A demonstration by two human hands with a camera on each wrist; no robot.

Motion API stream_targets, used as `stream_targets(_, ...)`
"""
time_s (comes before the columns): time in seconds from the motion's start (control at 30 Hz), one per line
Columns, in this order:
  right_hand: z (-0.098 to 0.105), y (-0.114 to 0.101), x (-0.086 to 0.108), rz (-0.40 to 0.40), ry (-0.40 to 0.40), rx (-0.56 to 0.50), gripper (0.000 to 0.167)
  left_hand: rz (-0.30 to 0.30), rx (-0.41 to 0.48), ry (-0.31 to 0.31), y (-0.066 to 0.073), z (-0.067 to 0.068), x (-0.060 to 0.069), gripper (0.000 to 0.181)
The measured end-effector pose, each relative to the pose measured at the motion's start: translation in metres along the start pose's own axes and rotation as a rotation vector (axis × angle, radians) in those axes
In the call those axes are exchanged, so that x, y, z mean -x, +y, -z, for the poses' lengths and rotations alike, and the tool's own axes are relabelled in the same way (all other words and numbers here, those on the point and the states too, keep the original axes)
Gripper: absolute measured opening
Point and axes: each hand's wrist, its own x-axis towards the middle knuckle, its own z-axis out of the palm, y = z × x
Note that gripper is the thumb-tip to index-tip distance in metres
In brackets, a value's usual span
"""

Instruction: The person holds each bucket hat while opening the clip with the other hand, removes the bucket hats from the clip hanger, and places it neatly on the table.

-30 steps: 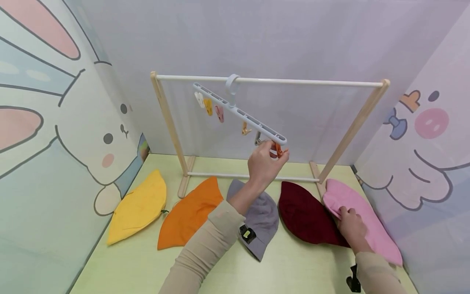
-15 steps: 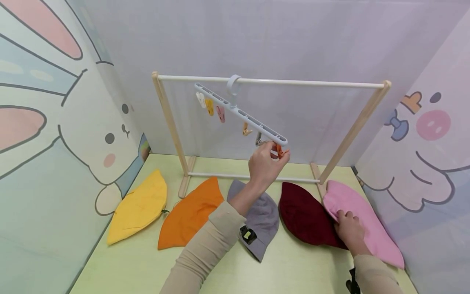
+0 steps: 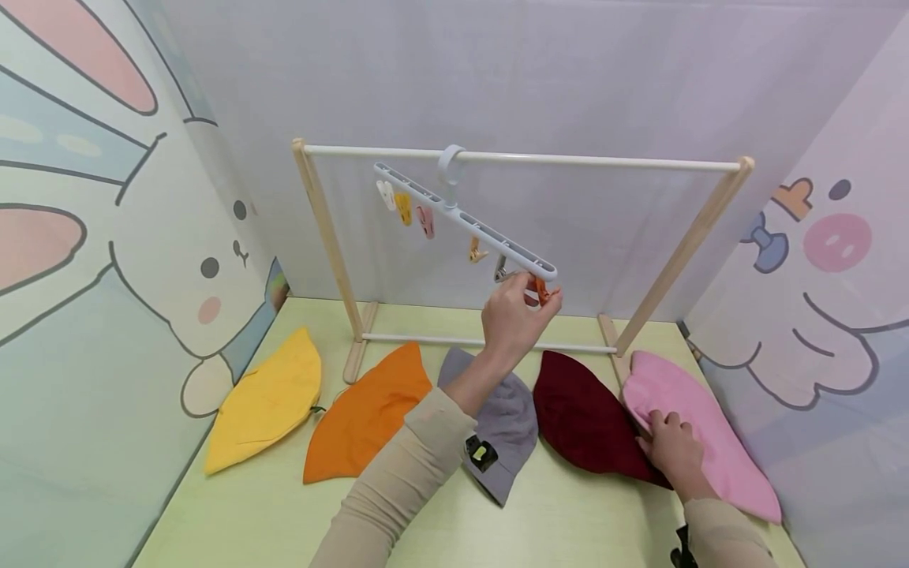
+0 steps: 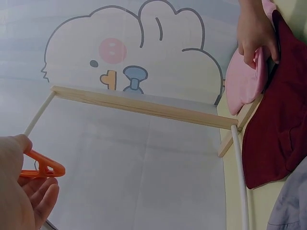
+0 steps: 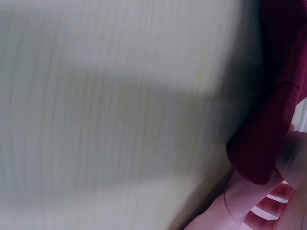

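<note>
My left hand [image 3: 513, 319] pinches an orange clothespin [image 3: 542, 290] under the near right end of a pale blue hanger [image 3: 490, 233]. In the left wrist view the clothespin [image 4: 55, 167] lies between thumb and fingers. Other clips, white, yellow [image 3: 403, 208], pink, tan and a greyish one, hang along the hanger. At the right, my right hand [image 3: 676, 448] holds the near edge of a pink bucket hat [image 3: 717, 434], fingers on its cloth and thumb towards a dark red bucket hat [image 3: 582, 418]. The left wrist view shows that edge [image 4: 260, 72] between thumb and fingers.
A rack with wooden legs [image 3: 685, 252] and a white top bar [image 3: 604, 160] carries the hanger. Yellow [image 3: 270, 402], orange [image 3: 369, 418] and grey [image 3: 507, 418] bucket hats lie left of the dark red one. Printed walls [image 3: 817, 315] enclose the table [image 3: 568, 528].
The right hand has shifted slightly left along the pink hat's edge, its fingers spreading a little more over the cloth. The left hand stays at the orange clothespin.
</note>
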Motion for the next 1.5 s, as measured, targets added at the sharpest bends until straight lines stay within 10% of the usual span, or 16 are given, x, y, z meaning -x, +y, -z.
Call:
stream_targets(0.6,0.009,-0.001,-0.005,-0.024,-0.076,-0.035,0.046,-0.001,-0.028,-0.027,0.0,-0.001,0.0,0.022)
stream_targets(1.5,0.068,-0.03,-0.036,0.123,0.148,-0.011,0.026,-0.049,-0.093,-0.19,-0.024,0.02,0.004,0.038)
